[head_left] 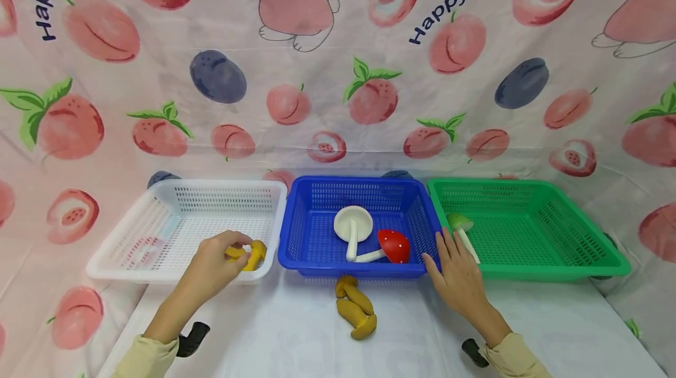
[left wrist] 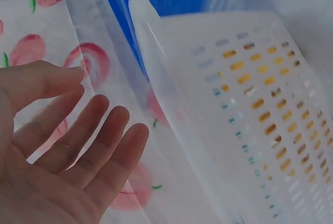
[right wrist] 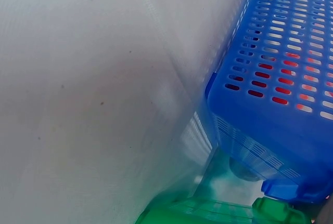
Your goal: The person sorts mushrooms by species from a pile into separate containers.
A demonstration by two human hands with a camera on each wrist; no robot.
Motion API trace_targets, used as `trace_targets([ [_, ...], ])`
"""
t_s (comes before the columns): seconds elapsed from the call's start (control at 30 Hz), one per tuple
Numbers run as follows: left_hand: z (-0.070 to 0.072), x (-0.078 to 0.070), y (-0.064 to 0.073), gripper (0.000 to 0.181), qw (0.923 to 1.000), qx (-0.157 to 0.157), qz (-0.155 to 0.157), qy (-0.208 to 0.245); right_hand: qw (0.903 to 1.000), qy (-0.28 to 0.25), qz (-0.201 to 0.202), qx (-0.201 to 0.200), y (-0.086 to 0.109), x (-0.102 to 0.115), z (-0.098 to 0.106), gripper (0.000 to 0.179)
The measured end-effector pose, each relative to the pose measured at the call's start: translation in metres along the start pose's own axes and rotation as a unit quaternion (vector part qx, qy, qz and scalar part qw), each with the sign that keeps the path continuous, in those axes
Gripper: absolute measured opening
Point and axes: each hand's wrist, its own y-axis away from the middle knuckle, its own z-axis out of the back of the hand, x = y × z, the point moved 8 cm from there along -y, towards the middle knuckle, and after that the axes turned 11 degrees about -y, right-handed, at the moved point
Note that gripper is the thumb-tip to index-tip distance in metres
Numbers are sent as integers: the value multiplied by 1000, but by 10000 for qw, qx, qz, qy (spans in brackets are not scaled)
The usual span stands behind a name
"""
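Well, three baskets sit side by side on the white table (head_left: pixel 274 331): a white basket (head_left: pixel 132 274) on the left, a blue basket (head_left: pixel 317 237) in the middle and a green basket (head_left: pixel 517 243) on the right.

The left hand (head_left: pixel 216 257) is over the near right corner of the white basket, just above some yellow mushrooms (head_left: pixel 256 255). Its fingers (left wrist: pixel 132 141) bend softly and hold nothing (the left wrist view shows the palm, with the thumb tip close to the first finger). The yellow mushrooms lie inside that basket, by its near right corner.

The right hand (head_left: pixel 456 275) reaches over the spot where the blue and green baskets meet, at their near ends. Its fingers are nearly straight and hold nothing. I cannot tell how hard they touch the rims.

Inside the blue basket, a white mushroom (head_left: pixel 351 222) lies with its stem toward the near side. Just to its right is a red mushroom (head_left: pixel 396 246) with white dots. A green mushroom (head_left: pixel 460 222) with a pale stem lies at the left side of the green basket, close to the right hand.

Two more mushrooms, brownish yellow, lie on the table in front of the blue basket: a far mushroom (head_left: pixel 356 296) and a near mushroom (head_left: pixel 356 319), side by side. Behind everything hangs a pink cloth (head_left: pixel 317 90) with fruit pictures.
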Motion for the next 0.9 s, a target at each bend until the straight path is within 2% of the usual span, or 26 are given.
trace_targets([
  [0.33, -13, -32, 8, 21, 9991, -3, -413, 10, 10000, -2, 50, 20, 0, 1, 0, 62],
  [0.6, -33, -54, 8, 24, 9961, 266, -816, 220, 10000, -48, -29, 4, 0, 0, 0, 62],
  [0.77, -44, -64, 7, 23, 9949, 259, -906, 360, 10000, -52, -33, 3, 0, -1, 0, 62],
  [0.9, -55, -71, 11, 23, 9939, 404, -931, 443, 10000, -52, -37, 4, 0, -1, 0, 62],
])
